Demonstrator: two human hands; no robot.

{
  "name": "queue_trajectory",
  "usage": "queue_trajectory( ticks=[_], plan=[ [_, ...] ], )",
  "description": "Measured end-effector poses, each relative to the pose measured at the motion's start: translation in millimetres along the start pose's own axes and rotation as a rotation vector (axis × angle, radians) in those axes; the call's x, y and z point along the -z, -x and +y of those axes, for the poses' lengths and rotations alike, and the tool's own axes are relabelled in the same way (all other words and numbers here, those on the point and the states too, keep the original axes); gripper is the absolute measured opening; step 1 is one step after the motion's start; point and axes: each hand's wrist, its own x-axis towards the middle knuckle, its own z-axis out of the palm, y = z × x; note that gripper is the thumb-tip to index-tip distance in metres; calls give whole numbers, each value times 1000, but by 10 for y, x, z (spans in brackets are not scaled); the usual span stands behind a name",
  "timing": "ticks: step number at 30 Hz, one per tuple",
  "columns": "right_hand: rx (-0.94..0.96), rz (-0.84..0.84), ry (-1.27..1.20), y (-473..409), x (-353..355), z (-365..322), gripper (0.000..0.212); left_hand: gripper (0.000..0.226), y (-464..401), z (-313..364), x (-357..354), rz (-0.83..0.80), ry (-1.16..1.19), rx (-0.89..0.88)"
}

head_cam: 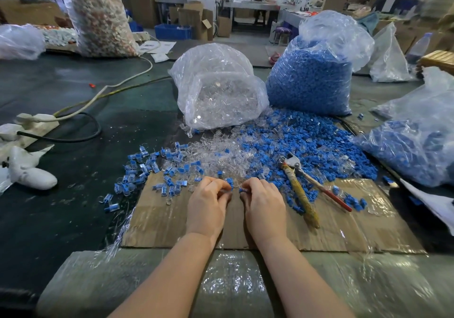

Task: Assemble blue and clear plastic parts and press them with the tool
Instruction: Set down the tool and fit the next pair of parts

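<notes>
dark green work table (73, 195) fills the view, a flattened sheet of cardboard (270, 229) taped over its near middle; at the far side of the sheet stand two big plastic sacks, the bag of blue parts (309, 82) on the right and the bag of clear parts (218, 96) just left of it, the two touching; a third sack holding blue pieces (412, 150) lies at the right edge; spilled from the sacks, a broad heap of loose blue parts (307, 141) runs into a heap of clear parts (218, 150), mixed where they meet, spreading down onto the cardboard's far edge; to the left of the heaps, a scatter of joined blue-and-clear pieces (137, 170) on table and cardboard; pressing tool (299, 187), pliers-like, one handle wrapped yellowish and one red, lies on the cardboard at the right among blue parts, jaws toward the heap, no hand on it; white power strip (32, 121) with cables at far left; left hand (208, 207) curled, fingertips pinched together, what it has hold of too small to tell; right hand (265, 207) curled likewise, fingertips pinching a small blue part (243, 190); the two hands nearly touch at the fingertips, at the near edge of the heaps
</notes>
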Motion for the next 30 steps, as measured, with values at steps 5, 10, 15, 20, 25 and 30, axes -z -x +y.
queue_trajectory(
  ticks=[5,10,15,20,25,30],
  plan=[
    [-5,44,-90,14,8,-4,10,18,1,15,10,-4,-25,-46],
    [-10,69,-125,28,7,-6,8,17,-2,8,15,-43,-6,-43],
    [34,57,-149,45,20,-9,9,18,-3,22,27,-69,50,-38],
    [30,70,-151,47,25,-6,19,21,8,28,33,-58,38,-52],
    [-2,91,-178,49,22,-3,11,16,-8,26,38,-17,83,-27],
    [15,72,-188,47,32,5,15,13,-19,-5,33,-28,130,25]
  ],
)
